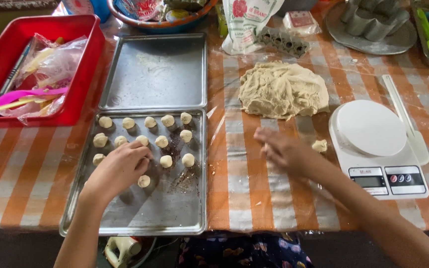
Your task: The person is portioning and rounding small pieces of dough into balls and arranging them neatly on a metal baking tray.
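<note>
1. Small pale dough balls (161,142) sit in rows on a rectangular metal baking tray (175,213).
2. The left hand (120,168) rests among them, fingers curled; its hold cannot be told.
3. The right hand (284,151) lies loosely open and empty on the checked tablecloth (244,188), below the large dough mound (282,90), beside a white kitchen scale (373,149).

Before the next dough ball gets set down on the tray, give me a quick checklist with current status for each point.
1. Free space on the near tray: ok, front half bare.
2. Left hand over the tray, among the dough balls: ok.
3. Left hand holding a ball: cannot tell, fingers curled down.
4. Right hand off the tray: ok, blurred above the tablecloth.
5. Dough supply: ok, big dough lump and small piece beside the scale.
</note>
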